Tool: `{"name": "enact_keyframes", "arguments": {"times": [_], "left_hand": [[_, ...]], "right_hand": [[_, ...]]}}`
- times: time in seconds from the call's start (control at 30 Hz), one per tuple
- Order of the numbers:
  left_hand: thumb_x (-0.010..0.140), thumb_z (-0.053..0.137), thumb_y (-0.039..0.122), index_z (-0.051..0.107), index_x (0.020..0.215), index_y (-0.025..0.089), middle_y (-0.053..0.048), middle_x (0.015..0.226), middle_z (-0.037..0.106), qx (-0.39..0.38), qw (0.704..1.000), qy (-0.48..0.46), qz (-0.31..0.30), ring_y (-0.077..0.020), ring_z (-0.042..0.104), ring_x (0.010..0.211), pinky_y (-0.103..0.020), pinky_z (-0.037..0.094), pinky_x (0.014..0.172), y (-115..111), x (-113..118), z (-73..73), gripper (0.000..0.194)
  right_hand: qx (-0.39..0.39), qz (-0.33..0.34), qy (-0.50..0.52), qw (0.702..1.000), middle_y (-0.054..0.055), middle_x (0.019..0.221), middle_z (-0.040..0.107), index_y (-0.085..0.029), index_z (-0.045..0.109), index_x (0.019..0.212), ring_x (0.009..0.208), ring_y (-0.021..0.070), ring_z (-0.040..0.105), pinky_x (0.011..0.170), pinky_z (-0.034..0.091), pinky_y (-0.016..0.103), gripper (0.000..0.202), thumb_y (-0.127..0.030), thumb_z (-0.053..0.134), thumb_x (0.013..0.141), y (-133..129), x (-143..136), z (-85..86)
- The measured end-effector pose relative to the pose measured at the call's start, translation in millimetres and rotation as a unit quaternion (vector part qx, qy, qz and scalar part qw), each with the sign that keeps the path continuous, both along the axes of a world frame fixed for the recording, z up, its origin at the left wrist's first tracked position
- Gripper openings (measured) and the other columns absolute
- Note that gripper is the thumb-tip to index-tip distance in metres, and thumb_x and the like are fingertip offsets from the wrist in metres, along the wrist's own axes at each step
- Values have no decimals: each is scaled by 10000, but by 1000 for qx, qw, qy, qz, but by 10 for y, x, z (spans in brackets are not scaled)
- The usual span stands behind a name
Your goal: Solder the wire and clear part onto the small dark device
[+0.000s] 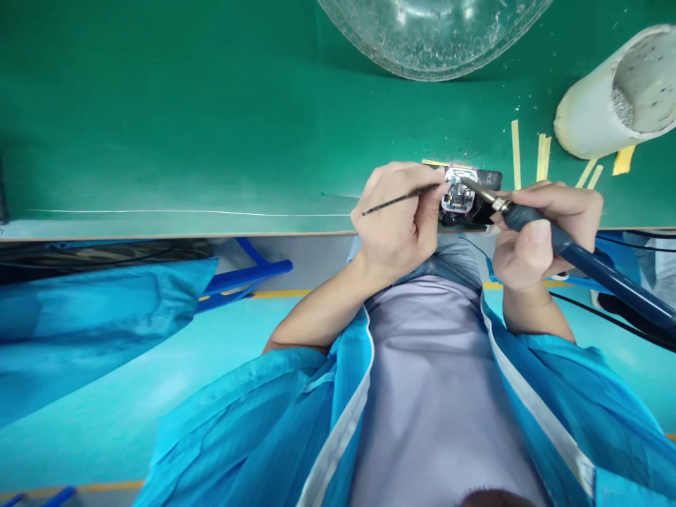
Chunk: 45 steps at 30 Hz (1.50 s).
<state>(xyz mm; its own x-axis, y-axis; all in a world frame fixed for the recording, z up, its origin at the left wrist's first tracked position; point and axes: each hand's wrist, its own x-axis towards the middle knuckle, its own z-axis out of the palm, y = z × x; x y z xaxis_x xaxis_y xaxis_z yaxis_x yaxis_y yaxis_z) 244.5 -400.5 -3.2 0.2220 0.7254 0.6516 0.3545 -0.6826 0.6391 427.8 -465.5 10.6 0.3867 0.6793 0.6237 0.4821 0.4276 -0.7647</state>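
A small circuit board (457,191) sits in a dark holder (483,184) at the near edge of the green bench (184,127), between the two hands. The left hand (396,222) is closed around a thin dark probe (401,199), pinched in the fingers, its tip touching the board's left side. The right hand (539,236) grips a soldering iron (575,253) by its dark blue handle; the metal tip lies on the board's upper right. Both hands press in just beside the board, hiding the holder's lower part.

Toward the far right corner a white cup (596,113) lies tilted, with a grey metallic wad inside, hard to make out. A clear glass dome (433,35) is cut off at the far edge. Yellow strips (515,153) lie behind the right hand, and a thin wire (184,213) runs along the near edge.
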Motion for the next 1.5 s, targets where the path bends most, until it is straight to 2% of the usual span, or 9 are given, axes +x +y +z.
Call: {"name": "enact_keyframes", "arguments": {"times": [0.23, 0.4, 0.5, 0.67, 0.73, 0.83, 1.13, 1.37, 1.5], "left_hand": [[1285, 476, 506, 682, 1317, 306, -55, 1235, 808, -56, 998, 39, 0, -249, 851, 1184, -492, 710, 1076, -8, -36, -46, 289], [1283, 510, 470, 697, 1332, 306, -43, 1227, 792, 10, 999, 21, 30, -229, 822, 1155, -472, 708, 1017, 97, -140, 85, 254], [1257, 600, 412, 718, 1398, 300, -30, 1284, 791, 71, 995, 47, 52, -233, 764, 1209, -484, 661, 1055, 441, -527, 57, 216], [1148, 690, 723, 739, 1441, 327, -37, 1389, 714, 68, 977, 189, 65, -327, 617, 1412, -561, 586, 1200, 1265, -1567, -225, 494], [1149, 656, 739, 743, 1400, 322, -42, 1384, 683, 55, 974, 190, 114, -361, 584, 1465, -621, 543, 1278, 1415, -1782, -276, 494], [1203, 572, 698, 728, 1393, 309, -47, 1376, 696, 65, 977, 163, 123, -348, 605, 1463, -644, 527, 1312, 1292, -1618, -222, 460], [1237, 618, 418, 787, 1234, 160, -194, 1535, 783, 15, 977, 201, -74, -383, 727, 1496, -599, 609, 1245, 295, 16, 290, 309], [1208, 705, 311, 752, 1234, 210, -102, 1334, 871, 69, 980, 93, -160, -250, 828, 1342, -440, 656, 1170, 297, -139, 537, 114], [1217, 688, 308, 755, 1248, 233, -69, 1260, 873, 96, 989, 96, -67, -221, 839, 1247, -408, 657, 1123, 673, -582, 584, 105]], "right_hand": [[61, -45, 83, 994, -10, 1027, 649, -262, 800, 1214, 707, 156, 748, 647, 680, 331, 390, -635, 688, 1184, 164, -130, -19], [131, -34, 81, 987, -67, 857, 567, -272, 757, 1363, 537, 91, 599, 586, 657, 269, 362, -581, 616, 1238, 283, -115, -63], [81, -21, 83, 993, -84, 798, 576, -315, 667, 1502, 526, 110, 582, 627, 695, 301, 403, -622, 587, 1253, 261, -67, -82], [75, -42, 102, 991, 39, 1450, 711, -365, 640, 1553, 632, 82, 685, 637, 706, 306, 407, -623, 638, 1239, 204, -61, -80], [99, -43, 106, 988, 32, 1464, 704, -376, 639, 1581, 629, 81, 699, 611, 692, 289, 392, -580, 644, 1246, 228, -67, -95], [110, -35, 94, 989, -24, 1108, 748, -362, 629, 1615, 555, 96, 657, 591, 688, 272, 395, -539, 623, 1261, 282, -62, -113], [90, -51, 89, 991, -69, 763, 705, -349, 709, 1530, 532, 182, 672, 613, 727, 358, 326, -474, 673, 1232, 218, -13, -24], [74, -71, 91, 991, -66, 787, 733, -447, 728, 1533, 538, 237, 679, 594, 761, 467, 370, -522, 730, 1171, 185, 72, -98], [51, -64, 86, 993, -58, 823, 740, -446, 707, 1570, 595, 238, 711, 683, 793, 517, 387, -481, 720, 1184, 127, 93, -118]]}}
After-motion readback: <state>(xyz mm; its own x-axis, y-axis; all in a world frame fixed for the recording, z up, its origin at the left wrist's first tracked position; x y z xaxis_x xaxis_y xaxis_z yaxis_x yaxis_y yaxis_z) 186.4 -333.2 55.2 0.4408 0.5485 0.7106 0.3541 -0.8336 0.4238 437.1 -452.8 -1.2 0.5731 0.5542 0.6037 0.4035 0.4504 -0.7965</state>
